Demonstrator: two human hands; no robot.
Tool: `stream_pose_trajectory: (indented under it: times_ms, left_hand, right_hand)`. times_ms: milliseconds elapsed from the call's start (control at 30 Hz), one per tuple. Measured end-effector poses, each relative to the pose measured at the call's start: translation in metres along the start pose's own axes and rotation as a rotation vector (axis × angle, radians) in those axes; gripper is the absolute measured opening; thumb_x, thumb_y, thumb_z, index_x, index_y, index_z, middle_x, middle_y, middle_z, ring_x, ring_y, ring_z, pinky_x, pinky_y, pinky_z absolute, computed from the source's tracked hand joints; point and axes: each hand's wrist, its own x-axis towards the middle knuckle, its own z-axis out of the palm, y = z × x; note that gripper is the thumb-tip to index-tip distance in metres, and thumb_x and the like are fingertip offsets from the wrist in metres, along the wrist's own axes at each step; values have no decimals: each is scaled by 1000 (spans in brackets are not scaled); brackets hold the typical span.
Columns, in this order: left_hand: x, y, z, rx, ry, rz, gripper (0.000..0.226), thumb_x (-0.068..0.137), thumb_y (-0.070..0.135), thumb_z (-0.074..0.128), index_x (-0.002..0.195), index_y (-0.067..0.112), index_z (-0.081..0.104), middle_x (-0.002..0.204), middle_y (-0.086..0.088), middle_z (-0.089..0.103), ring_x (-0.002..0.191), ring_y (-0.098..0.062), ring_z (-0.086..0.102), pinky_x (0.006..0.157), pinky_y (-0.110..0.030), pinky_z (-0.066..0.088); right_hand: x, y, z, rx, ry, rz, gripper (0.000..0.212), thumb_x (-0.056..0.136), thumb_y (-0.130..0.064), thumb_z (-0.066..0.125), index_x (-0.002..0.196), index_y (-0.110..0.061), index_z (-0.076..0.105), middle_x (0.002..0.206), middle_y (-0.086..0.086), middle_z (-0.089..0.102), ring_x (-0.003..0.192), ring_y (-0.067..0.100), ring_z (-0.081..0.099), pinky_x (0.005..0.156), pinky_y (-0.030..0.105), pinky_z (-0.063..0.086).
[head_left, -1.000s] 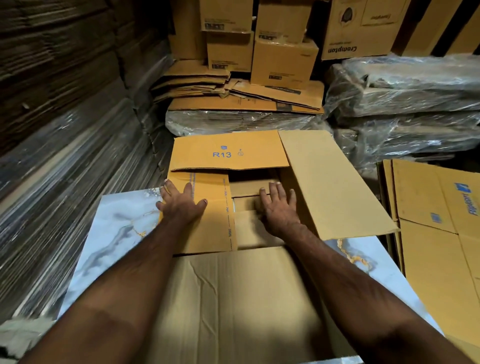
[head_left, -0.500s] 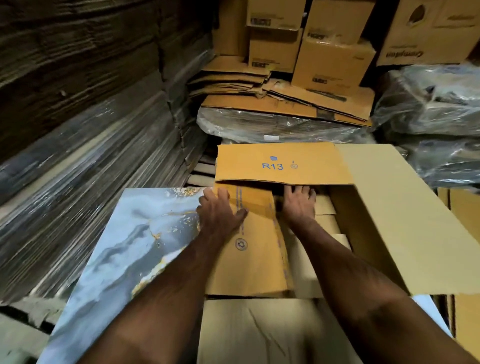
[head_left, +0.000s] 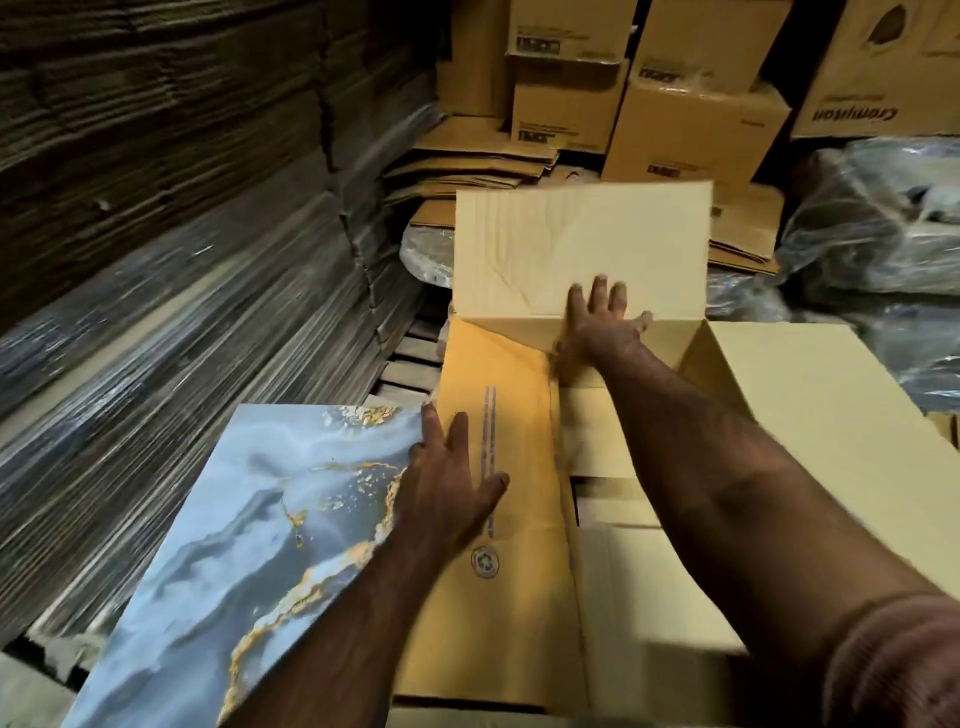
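Box (head_left: 810, 426) lies open: left hand (head_left: 447, 488) presses flat on its left flap (head_left: 509, 374); right hand (head_left: 597, 322), fingers straight, presses the far flap (head_left: 571, 239).

The box mouth (head_left: 587, 436) is open from above, hemmed by its raised far flap (head_left: 582, 244) and leftward cardboard stacks (head_left: 182, 270)
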Motion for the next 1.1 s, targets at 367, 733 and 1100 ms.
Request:
stream_pose_trajectory:
  times_ms: [367, 733, 1100]
  left_hand:
    - [12, -1, -2, -5, 6, -31, 86, 87, 63, 55, 153, 24, 17, 162, -9, -5, 135, -39, 34, 99, -45, 43]
    - [-7, -7, -15, -217, 393, 62, 47, 88, 42, 58, 123, 11, 53, 128, -13, 46, 113, -28, 46, 89, -45, 49]
    - [-4, 6, -183, -374, 266, 124, 21, 89, 24, 60, 109, 24, 62, 118, -7, 54, 107, -22, 53, 88, -29, 45]
  right_hand:
    - [-15, 9, 36, 284, 108, -43, 80, 93, -53, 52, 155, -23, 12, 165, 7, 2, 150, 35, 3, 114, 66, 19]
    - [-200, 2, 100, 1750, -263, 381, 76, 97, -70, 21, 88, -12, 69, 83, 11, 71, 74, 26, 65, 69, 33, 48]
    - [-263, -108, -3, 1822, -372, -218, 92, 87, -79, 0, 140, -28, 55, 147, -6, 50, 136, 19, 40, 113, 51, 26]
